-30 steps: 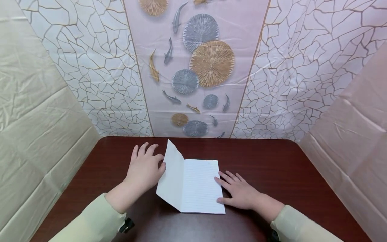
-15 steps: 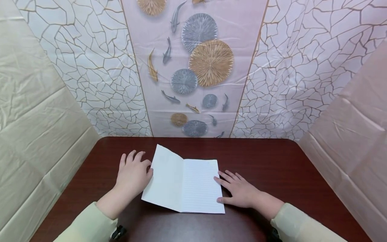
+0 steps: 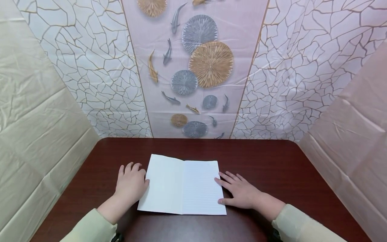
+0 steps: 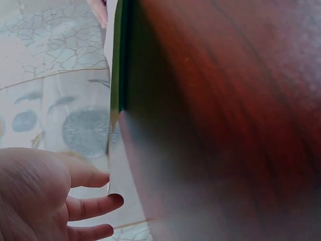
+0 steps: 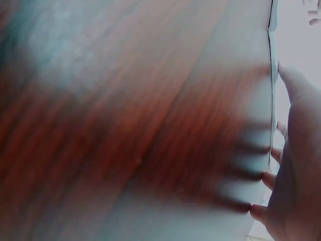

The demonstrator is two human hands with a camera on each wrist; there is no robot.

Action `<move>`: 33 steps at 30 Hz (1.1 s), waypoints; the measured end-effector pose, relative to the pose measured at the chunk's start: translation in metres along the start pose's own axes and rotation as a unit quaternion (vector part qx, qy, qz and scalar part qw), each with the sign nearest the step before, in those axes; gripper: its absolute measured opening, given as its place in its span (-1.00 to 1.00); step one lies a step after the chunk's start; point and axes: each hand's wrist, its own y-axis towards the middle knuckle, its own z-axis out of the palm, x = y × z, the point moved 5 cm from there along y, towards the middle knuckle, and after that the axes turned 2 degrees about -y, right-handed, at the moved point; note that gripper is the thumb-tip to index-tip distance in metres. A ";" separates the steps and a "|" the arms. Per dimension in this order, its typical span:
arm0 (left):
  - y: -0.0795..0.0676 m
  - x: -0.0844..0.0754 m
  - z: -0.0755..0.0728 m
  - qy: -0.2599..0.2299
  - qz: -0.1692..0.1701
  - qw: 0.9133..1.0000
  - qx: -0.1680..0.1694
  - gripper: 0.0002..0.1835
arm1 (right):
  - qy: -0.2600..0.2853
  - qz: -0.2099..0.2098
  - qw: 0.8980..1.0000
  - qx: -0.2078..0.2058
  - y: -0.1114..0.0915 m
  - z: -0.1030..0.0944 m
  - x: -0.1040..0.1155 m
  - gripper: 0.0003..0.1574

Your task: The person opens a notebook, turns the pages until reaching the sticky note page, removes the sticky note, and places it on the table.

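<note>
An open notebook lies on the table, its ruled right page [image 3: 201, 188] flat and its plain cover [image 3: 163, 186] swung out to the left, the outer edge slightly raised. My left hand [image 3: 129, 184] pinches that outer edge between thumb and fingers. The left wrist view shows the thumb [image 4: 93, 176] on one side of the cover and a finger on the other. My right hand [image 3: 240, 193] lies with spread, straight fingers at the notebook's right edge, thumb and fingertips resting on the page. In the right wrist view, the fingertips [image 5: 258, 212] meet the table beside the notebook.
The dark red-brown table [image 3: 266, 161] surrounds the notebook on every side. A patterned cloth [image 3: 211, 64] with fish and round motifs hangs behind it, and plain beige cloths [image 3: 39, 134] stand at the left and right.
The left hand has moved left and down with the cover, which has swung from steeply raised to nearly flat. The right hand has stayed in place on the page.
</note>
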 end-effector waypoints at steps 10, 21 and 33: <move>0.000 0.001 0.019 0.009 -0.008 0.999 0.053 -0.73 | -0.007 0.002 1.000 0.007 -0.002 0.001 -0.005 0.09; 0.000 0.000 0.030 0.019 -0.003 0.997 0.070 -0.71 | -0.004 0.004 1.000 0.008 -0.004 0.001 -0.007 0.10; 0.002 -0.009 0.030 0.029 0.024 0.998 0.057 -0.76 | -0.001 0.011 1.000 0.011 -0.004 0.000 -0.007 0.11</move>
